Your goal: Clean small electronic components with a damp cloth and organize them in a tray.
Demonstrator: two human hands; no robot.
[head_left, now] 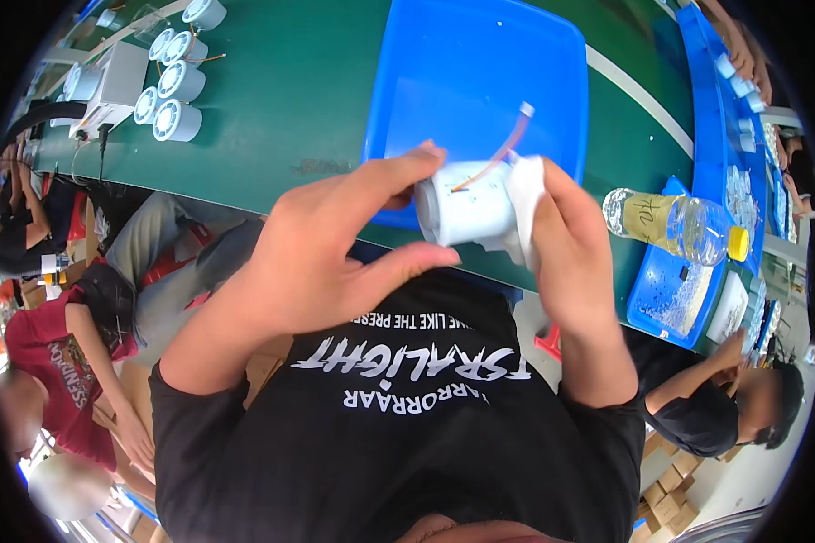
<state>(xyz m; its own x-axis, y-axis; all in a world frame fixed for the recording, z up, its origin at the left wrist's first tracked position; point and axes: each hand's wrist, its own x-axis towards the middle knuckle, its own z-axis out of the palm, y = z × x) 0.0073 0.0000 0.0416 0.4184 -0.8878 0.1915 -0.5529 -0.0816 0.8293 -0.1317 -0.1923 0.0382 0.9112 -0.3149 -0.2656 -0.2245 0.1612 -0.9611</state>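
Note:
My left hand point(335, 258) grips a white cylindrical lamp housing point(466, 208) by its end, thumb below and fingers on top. A thin orange wire point(503, 154) with a pale tip sticks up out of the housing. My right hand point(575, 262) presses a white cloth point(525, 204) against the housing's other end. Both hands are held in front of my chest, just over the near edge of the green table point(299, 100).
An empty blue tray point(480, 72) lies on the table behind my hands. Several white housings point(177, 86) stand by a white box point(118, 81) at the far left. A clear bottle with a yellow cap point(675, 226) lies at the right over a smaller blue tray point(670, 299). People sit at both sides.

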